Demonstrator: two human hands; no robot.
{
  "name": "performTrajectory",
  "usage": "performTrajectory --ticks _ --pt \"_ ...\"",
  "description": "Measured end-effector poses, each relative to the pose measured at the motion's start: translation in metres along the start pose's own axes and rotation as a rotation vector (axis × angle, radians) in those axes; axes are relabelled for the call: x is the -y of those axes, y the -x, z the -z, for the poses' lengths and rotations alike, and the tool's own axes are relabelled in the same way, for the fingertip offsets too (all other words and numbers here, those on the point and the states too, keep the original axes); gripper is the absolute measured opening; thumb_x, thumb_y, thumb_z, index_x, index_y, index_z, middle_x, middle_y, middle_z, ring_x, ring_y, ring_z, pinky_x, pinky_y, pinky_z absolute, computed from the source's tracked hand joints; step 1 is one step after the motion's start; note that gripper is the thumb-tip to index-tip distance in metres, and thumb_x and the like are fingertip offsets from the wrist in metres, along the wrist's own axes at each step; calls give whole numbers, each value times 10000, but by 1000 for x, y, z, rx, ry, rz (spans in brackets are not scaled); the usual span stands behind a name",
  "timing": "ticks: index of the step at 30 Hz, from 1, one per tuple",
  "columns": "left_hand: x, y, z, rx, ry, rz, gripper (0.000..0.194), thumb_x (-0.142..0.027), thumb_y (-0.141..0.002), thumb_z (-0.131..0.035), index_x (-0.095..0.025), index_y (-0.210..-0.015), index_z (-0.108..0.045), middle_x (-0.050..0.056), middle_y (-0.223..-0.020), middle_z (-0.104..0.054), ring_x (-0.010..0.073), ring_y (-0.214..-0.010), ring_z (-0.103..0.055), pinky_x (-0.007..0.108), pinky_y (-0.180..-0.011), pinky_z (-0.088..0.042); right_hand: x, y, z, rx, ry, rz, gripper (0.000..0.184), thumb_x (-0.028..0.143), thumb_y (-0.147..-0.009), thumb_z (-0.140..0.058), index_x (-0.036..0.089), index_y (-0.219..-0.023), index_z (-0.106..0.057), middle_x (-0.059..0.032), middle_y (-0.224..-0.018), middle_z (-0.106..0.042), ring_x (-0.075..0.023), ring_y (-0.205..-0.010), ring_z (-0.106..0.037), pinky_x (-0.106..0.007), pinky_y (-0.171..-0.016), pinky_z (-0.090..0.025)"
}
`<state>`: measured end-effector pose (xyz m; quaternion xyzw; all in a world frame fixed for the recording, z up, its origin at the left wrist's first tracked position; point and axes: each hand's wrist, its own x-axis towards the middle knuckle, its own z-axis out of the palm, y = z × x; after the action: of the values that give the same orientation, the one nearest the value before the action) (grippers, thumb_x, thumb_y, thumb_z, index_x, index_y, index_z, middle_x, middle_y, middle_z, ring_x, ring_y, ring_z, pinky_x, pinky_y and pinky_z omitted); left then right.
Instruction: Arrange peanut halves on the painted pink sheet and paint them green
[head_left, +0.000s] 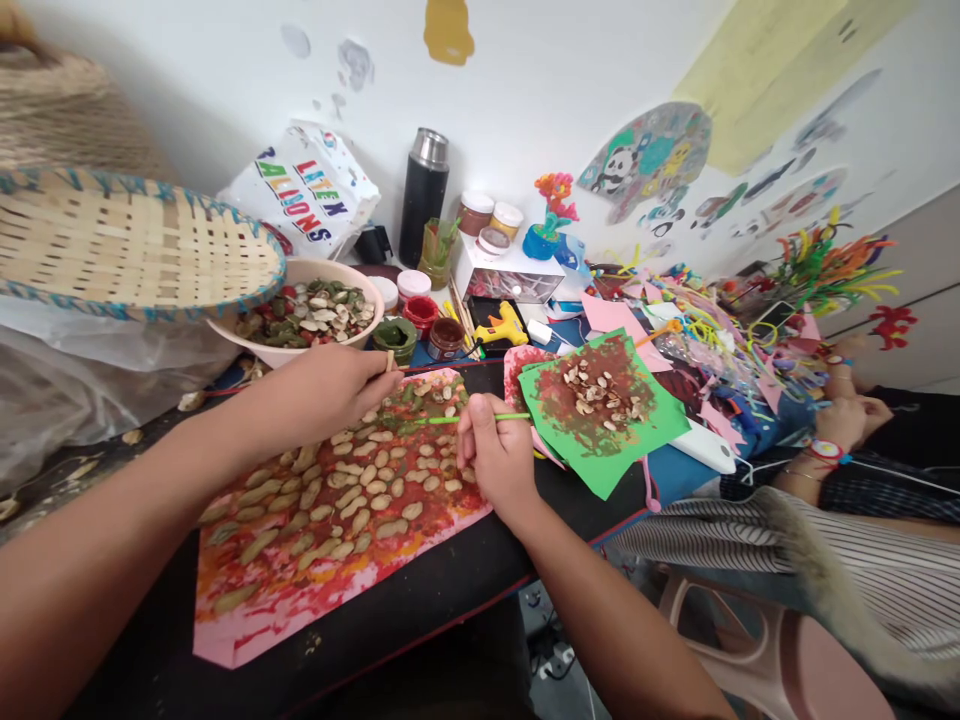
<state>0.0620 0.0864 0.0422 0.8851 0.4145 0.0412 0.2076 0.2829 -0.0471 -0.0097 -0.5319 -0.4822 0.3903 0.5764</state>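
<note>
My left hand (339, 392) is closed in a pinch on a small pale peanut shell (390, 361), just above the far edge of a paint-smeared pink sheet (315, 590). Many peanut shells (375, 487) lie spread over that sheet, some coated green or brown. Closed round a thin lime-green paintbrush (439, 420) is my right hand (501, 450), at the sheet's right side. The brush points left, its tip low over the shells near green paint. Behind my left hand stand open jars of green paint (395, 340), red paint (421, 316) and brown paint (447, 338).
A pink bowl (300, 352) of painted shells stands back left, a woven basket (142, 245) overhanging it. Green paper (600, 480) with shells lies at right. A yellow glue gun (504, 326) and black flask (424, 195) stand behind. Another person's hands (844, 420) are far right.
</note>
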Motion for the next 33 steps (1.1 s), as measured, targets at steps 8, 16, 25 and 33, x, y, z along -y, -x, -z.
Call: performTrajectory --ticks 8,16,25,33 --pt "-1 1 2 -13 17 -1 408 -581 -1077 -464 -312 -781 -545 54 -704 -701 285 -662 -673 403 -720 -424 3 -1 -4 -31 4 -2 784 995 -1087 -661 282 -764 -610 70 -513 -537 -142 -425 -575 -254 -471 -470" --pt "-1 1 2 0 2 4 412 -578 -1080 -439 -311 -781 -536 62 -727 -717 286 -685 -689 402 -725 -430 4 -2 0 -74 0 -28 775 980 -1078 -698 282 -756 -599 79 -501 -519 -135 -404 -551 -245 -448 -436" --pt "1 0 0 -29 39 -23 421 -589 -1077 -456 -314 -770 -537 66 -705 -706 295 -669 -681 406 -710 -424 5 -5 -9 -13 4 -23 786 1011 -1077 -655 288 -773 -609 74 -495 -537 -144 -408 -564 -260 -471 -487" --pt "3 0 0 -9 13 -20 442 -597 -1113 -452 -316 -787 -555 58 -727 -733 283 -685 -693 383 -714 -440 1 -5 -11 -17 1 -22 788 1015 -1074 -653 288 -773 -617 78 -488 -533 -142 -400 -564 -259 -459 -454"
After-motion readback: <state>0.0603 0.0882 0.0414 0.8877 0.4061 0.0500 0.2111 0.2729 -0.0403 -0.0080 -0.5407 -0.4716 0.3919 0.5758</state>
